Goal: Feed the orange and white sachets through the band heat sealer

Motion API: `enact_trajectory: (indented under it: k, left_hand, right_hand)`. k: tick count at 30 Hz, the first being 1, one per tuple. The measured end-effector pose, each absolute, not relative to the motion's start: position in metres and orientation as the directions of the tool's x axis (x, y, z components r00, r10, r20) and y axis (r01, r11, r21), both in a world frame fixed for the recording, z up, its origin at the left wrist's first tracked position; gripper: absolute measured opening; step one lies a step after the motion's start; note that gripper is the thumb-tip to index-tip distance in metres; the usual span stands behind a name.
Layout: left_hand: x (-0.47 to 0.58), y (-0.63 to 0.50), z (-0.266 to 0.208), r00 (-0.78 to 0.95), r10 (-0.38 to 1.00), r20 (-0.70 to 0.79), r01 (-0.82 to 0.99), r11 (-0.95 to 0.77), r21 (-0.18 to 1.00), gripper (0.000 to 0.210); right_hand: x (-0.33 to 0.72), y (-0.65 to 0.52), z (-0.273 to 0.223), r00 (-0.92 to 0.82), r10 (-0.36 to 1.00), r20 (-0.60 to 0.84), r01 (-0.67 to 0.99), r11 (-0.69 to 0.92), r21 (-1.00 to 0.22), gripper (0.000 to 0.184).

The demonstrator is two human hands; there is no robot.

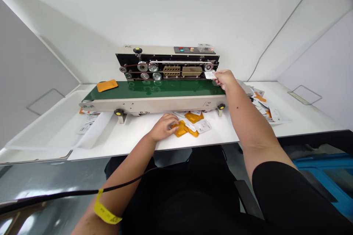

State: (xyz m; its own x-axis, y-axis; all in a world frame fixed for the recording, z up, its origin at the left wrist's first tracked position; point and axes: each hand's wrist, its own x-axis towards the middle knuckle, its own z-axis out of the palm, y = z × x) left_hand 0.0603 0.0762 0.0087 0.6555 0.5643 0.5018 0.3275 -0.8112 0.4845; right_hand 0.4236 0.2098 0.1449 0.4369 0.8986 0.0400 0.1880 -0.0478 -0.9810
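On my feed, a white wall (165, 11) backs the white worktop (135, 132); below, glossy grey floor (60, 176).

1 pouch (107, 85) lies left on the conveyor belt (171, 90), with packets (194, 117) before the machine (160, 50).

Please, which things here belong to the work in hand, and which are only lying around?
Work:
white packet in the right hand
packet pile by the left hand
packet heap at right
machine
orange packet on its belt

Apparently just around:
blue plastic
black cable
yellow tag
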Motion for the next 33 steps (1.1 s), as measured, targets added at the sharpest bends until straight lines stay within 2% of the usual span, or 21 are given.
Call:
enact_trajectory:
  k: [2,4,6,7,9,11,12,14,16,20,22,25,29,33]
  left_hand:
    - [0.061,0.075,0.009,0.678,0.551,0.486,0.315,-0.816,0.485,0.021]
    - [0.061,0.075,0.008,0.707,0.540,0.456,0.314,-0.818,0.482,0.033]
    - [0.063,0.075,0.005,0.741,0.529,0.413,0.324,-0.821,0.469,0.051]
    - [0.064,0.076,0.003,0.754,0.527,0.392,0.333,-0.822,0.462,0.061]
    - [0.065,0.076,0.000,0.765,0.534,0.361,0.354,-0.816,0.457,0.075]
    - [0.067,0.075,-0.002,0.759,0.551,0.346,0.373,-0.804,0.463,0.081]
    - [0.068,0.075,-0.001,0.755,0.558,0.343,0.379,-0.799,0.466,0.080]
    - [0.070,0.073,0.001,0.756,0.552,0.352,0.374,-0.805,0.460,0.068]
    - [0.071,0.072,0.003,0.757,0.530,0.382,0.346,-0.821,0.454,0.050]
    - [0.070,0.073,0.003,0.703,0.512,0.494,0.281,-0.838,0.469,0.024]
    - [0.068,0.075,0.002,0.604,0.543,0.583,0.321,-0.836,0.446,0.020]
    - [0.061,0.074,0.001,0.372,0.621,0.690,0.482,-0.764,0.428,0.025]
    - [0.053,0.070,0.000,0.157,0.733,0.662,0.513,-0.633,0.579,0.032]
    - [0.053,0.070,-0.004,0.071,0.855,0.513,0.307,-0.508,0.804,0.034]
  right_hand:
    - [0.415,0.200,0.144,0.529,0.807,0.263,0.372,0.058,-0.926,0.013]
    - [0.402,0.172,0.134,0.551,0.634,0.543,0.572,0.188,-0.799,0.018]
    - [0.382,0.130,0.114,0.467,0.535,0.704,0.674,0.299,-0.675,0.025]
    - [0.371,0.106,0.100,0.391,0.560,0.731,0.690,0.347,-0.635,0.027]
    - [0.348,0.061,0.069,0.117,0.712,0.692,0.706,0.430,-0.562,0.028]
    - [0.331,0.028,0.037,-0.191,0.804,0.564,0.704,0.512,-0.492,0.029]
    - [0.325,0.018,0.023,-0.301,0.817,0.492,0.697,0.541,-0.471,0.034]
    - [0.319,0.010,0.000,-0.406,0.826,0.392,0.697,0.557,-0.452,0.045]
    - [0.319,0.011,-0.015,-0.409,0.843,0.349,0.716,0.534,-0.450,0.050]
    - [0.322,0.018,-0.024,-0.341,0.881,0.330,0.759,0.464,-0.457,0.048]
    - [0.322,0.020,-0.025,-0.337,0.883,0.327,0.768,0.459,-0.448,0.047]
    - [0.322,0.019,-0.027,-0.353,0.873,0.336,0.762,0.477,-0.439,0.047]
    - [0.323,0.017,-0.030,-0.349,0.871,0.344,0.757,0.479,-0.444,0.047]
    - [0.323,0.016,-0.032,-0.342,0.874,0.345,0.758,0.474,-0.448,0.048]
